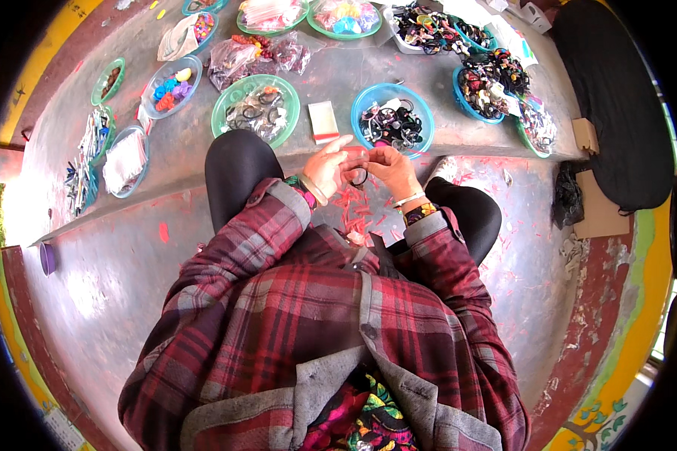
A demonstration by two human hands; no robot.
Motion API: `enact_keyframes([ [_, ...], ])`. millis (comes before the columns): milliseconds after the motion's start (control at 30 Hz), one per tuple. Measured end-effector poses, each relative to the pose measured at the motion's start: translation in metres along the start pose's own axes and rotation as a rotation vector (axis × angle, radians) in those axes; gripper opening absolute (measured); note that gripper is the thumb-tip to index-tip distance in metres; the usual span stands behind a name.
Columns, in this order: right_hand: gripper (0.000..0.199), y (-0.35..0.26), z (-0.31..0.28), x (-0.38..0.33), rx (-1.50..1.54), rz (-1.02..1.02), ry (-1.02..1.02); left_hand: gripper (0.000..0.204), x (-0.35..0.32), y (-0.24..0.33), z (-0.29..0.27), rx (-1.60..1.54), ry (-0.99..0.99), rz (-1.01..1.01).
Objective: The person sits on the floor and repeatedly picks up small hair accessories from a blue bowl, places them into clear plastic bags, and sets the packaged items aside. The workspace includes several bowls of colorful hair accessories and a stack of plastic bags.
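Note:
In front of my crossed legs, my left hand (325, 170) and my right hand (394, 171) meet with fingertips pinched together. A small black elastic loop (360, 179), like a hair tie, hangs between them. Some reddish material (354, 156) shows at the fingers of both hands; its exact shape is hard to make out. Just beyond the hands is a blue bowl (431, 124) of black and coloured hair ties. Left of it stands a small white and red box (323, 122), then a green bowl (218, 113) with dark rings and pale bits.
Red scraps (357, 214) lie scattered on the grey floor below my hands. A low ledge (180, 154) carries more bowls, a plastic bag (241, 64) of dark red items, and a blue bowl (459, 90) piled with hair ties. At right are a black bag (568, 197) and cardboard (602, 207).

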State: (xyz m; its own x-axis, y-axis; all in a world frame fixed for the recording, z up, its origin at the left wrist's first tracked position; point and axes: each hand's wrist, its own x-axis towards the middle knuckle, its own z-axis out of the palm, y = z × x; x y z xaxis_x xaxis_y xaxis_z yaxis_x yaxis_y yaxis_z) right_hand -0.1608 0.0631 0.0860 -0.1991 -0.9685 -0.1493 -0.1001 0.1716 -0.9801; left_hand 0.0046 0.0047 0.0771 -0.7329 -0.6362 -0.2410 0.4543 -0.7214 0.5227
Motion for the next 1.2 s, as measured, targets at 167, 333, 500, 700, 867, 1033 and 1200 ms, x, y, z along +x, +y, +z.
enact_keyframes([
  [167, 0.020, -0.025, 0.010, -0.015, -0.291, -0.013, 0.126, 0.047, -0.008, 0.000, 0.005, 0.038, 0.064, -0.005],
  [333, 0.017, -0.015, 0.007, -0.019, -0.215, -0.011, 0.167, 0.045, -0.014, -0.002, 0.016, 0.062, 0.045, -0.025],
  [500, 0.012, -0.016, -0.004, -0.021, 0.193, 0.099, 0.084, 0.045, -0.018, 0.002, 0.025, 0.103, 0.112, -0.042],
  [700, 0.012, -0.037, -0.009, -0.030, 0.305, 0.213, -0.052, 0.019, -0.016, -0.001, 0.015, 0.309, 0.066, -0.084],
  [867, 0.015, -0.034, -0.006, -0.031, 0.449, 0.216, -0.054, 0.014, -0.019, -0.002, 0.022, 0.202, 0.087, -0.013],
  [1033, 0.016, -0.034, -0.004, -0.030, 0.492, 0.197, -0.066, 0.014, -0.020, -0.002, 0.025, 0.231, 0.153, 0.028],
  [1200, 0.016, -0.029, 0.000, -0.031, 0.494, 0.214, -0.043, 0.018, -0.028, 0.001, 0.032, 0.230, 0.178, 0.031],
])
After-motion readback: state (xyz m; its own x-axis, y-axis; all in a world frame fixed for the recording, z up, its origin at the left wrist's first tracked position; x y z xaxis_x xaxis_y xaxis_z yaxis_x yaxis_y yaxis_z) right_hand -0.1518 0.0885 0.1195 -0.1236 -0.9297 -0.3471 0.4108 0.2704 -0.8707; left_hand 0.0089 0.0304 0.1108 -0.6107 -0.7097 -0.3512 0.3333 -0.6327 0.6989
